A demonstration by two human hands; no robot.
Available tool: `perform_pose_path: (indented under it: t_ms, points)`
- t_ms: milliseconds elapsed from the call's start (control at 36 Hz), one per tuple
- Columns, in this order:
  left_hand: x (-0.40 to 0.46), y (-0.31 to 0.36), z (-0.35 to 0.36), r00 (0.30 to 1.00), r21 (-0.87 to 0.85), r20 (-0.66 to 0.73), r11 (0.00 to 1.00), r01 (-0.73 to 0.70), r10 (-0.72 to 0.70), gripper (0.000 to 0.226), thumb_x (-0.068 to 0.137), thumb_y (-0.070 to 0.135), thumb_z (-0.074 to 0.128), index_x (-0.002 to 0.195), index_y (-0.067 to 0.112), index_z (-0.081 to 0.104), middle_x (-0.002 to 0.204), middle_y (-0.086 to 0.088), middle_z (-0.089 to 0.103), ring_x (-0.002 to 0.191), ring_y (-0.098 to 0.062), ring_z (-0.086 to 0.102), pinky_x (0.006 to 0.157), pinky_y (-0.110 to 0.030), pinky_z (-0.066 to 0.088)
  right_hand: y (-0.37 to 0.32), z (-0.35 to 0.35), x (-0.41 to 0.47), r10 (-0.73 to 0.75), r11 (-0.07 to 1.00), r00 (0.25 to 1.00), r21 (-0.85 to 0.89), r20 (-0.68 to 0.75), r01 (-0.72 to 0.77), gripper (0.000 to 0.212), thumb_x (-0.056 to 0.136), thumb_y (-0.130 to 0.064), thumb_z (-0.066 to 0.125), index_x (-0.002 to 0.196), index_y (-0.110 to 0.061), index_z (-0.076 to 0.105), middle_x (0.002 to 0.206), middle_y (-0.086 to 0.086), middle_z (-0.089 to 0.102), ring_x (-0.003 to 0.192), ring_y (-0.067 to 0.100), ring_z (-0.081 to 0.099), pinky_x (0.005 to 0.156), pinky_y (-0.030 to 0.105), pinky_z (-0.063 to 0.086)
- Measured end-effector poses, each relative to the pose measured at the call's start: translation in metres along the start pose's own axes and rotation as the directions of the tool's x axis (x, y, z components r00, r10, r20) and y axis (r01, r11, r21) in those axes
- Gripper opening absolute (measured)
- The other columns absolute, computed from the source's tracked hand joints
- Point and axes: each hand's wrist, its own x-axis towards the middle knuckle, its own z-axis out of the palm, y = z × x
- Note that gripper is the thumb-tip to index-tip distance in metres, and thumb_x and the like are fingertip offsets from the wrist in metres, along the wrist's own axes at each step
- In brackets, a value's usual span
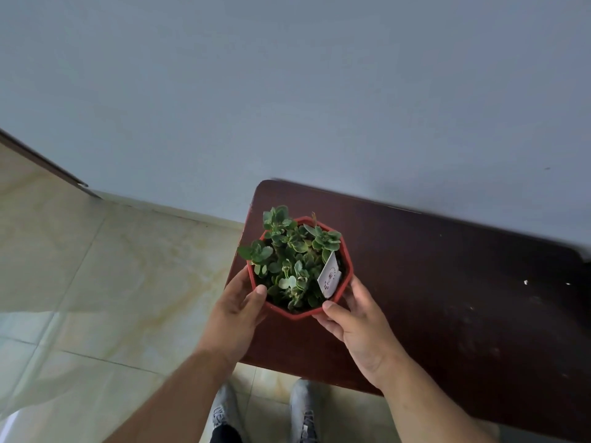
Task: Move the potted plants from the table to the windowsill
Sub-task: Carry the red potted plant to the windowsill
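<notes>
A red octagonal pot (299, 312) holds a small green leafy plant (292, 260) with a white label (330, 278) stuck in the soil. The pot is over the left end of a dark brown table (431, 282). My left hand (238, 310) grips the pot's left side, thumb on the rim. My right hand (358, 321) grips its right side, thumb on the near rim. I cannot tell whether the pot rests on the table or is held just above it. No windowsill is in view.
A grey-blue wall (287, 91) rises behind the table. Pale tiled floor (96, 282) spreads to the left, with a dark door frame edge (41, 161) at far left. My grey shoes (262, 410) stand at the table's near edge.
</notes>
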Motion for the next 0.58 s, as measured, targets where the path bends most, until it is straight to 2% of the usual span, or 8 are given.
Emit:
perform_pose_path:
  t_ms: [83, 194, 278, 389, 444, 500, 583]
  points:
    - [-0.008, 0.004, -0.001, 1.0, 0.006, 0.005, 1.0, -0.027, 0.027, 0.045, 0.103, 0.019, 0.053, 0.145, 0.033, 0.049, 0.113, 0.021, 0.075, 0.112, -0.01, 0.071, 0.103, -0.038, 0.052, -0.007, 0.001, -0.008, -0.007, 1.0, 1.0, -0.018, -0.002, 0.007, 0.058, 0.101, 0.004, 0.058, 0.144, -0.035, 0.054, 0.137, -0.006, 0.069, 0.126, 0.014, 0.067, 0.108, 0.044, 0.054]
    - [-0.033, 0.02, -0.007, 0.999, -0.036, -0.024, 0.999, -0.036, 0.035, 0.045, 0.102, 0.019, 0.054, 0.144, 0.034, 0.05, 0.123, 0.015, 0.073, 0.117, -0.015, 0.069, 0.105, -0.044, 0.052, -0.028, 0.006, -0.032, -0.035, 0.998, 0.999, -0.048, 0.029, 0.036, 0.057, 0.101, 0.004, 0.058, 0.144, -0.034, 0.055, 0.136, -0.004, 0.07, 0.121, 0.016, 0.07, 0.101, 0.038, 0.059]
    - [-0.061, 0.042, -0.013, 0.997, -0.073, -0.064, 0.996, -0.042, 0.038, 0.041, 0.101, 0.018, 0.055, 0.137, 0.038, 0.054, 0.119, 0.014, 0.075, 0.114, -0.013, 0.071, 0.104, -0.044, 0.053, -0.053, 0.014, -0.055, -0.047, 0.993, 0.996, -0.102, 0.074, 0.055, 0.057, 0.1, 0.005, 0.058, 0.144, -0.03, 0.054, 0.135, -0.002, 0.07, 0.117, 0.018, 0.073, 0.096, 0.035, 0.061]
    - [-0.118, 0.086, -0.027, 0.99, -0.094, -0.108, 0.99, -0.102, 0.091, 0.039, 0.104, 0.015, 0.05, 0.138, 0.035, 0.051, 0.105, 0.023, 0.077, 0.1, -0.001, 0.073, 0.098, -0.04, 0.055, -0.101, 0.038, -0.098, -0.109, 0.945, 0.981, -0.29, 0.16, 0.152, 0.055, 0.098, -0.006, 0.066, 0.141, -0.039, 0.055, 0.131, -0.008, 0.073, 0.112, 0.02, 0.074, 0.105, 0.044, 0.056]
    - [-0.146, 0.105, -0.037, 0.982, -0.116, -0.149, 0.984, -0.134, 0.117, 0.038, 0.105, 0.015, 0.048, 0.138, 0.034, 0.05, 0.1, 0.024, 0.077, 0.093, 0.004, 0.073, 0.094, -0.036, 0.055, -0.126, 0.054, -0.119, -0.15, 0.903, 0.966, -0.368, 0.21, 0.221, 0.053, 0.097, -0.011, 0.07, 0.134, -0.046, 0.058, 0.129, -0.016, 0.072, 0.117, 0.013, 0.072, 0.11, 0.04, 0.051]
    - [-0.168, 0.122, -0.047, 0.973, -0.132, -0.188, 0.978, -0.163, 0.137, 0.038, 0.105, 0.018, 0.048, 0.139, 0.034, 0.051, 0.103, 0.022, 0.078, 0.096, 0.004, 0.073, 0.096, -0.038, 0.054, -0.148, 0.07, -0.135, -0.183, 0.868, 0.953, -0.416, 0.24, 0.272, 0.05, 0.096, -0.012, 0.071, 0.127, -0.049, 0.06, 0.126, -0.022, 0.073, 0.116, 0.007, 0.07, 0.109, 0.034, 0.051]
    - [-0.201, 0.142, -0.066, 0.948, -0.166, -0.268, 0.961, -0.222, 0.172, 0.038, 0.105, 0.022, 0.05, 0.141, 0.034, 0.052, 0.108, 0.022, 0.076, 0.104, 0.002, 0.071, 0.101, -0.042, 0.053, -0.177, 0.1, -0.159, -0.226, 0.822, 0.923, -0.446, 0.313, 0.353, 0.047, 0.094, -0.016, 0.073, 0.127, -0.047, 0.063, 0.124, -0.017, 0.074, 0.115, 0.005, 0.069, 0.108, 0.034, 0.051]
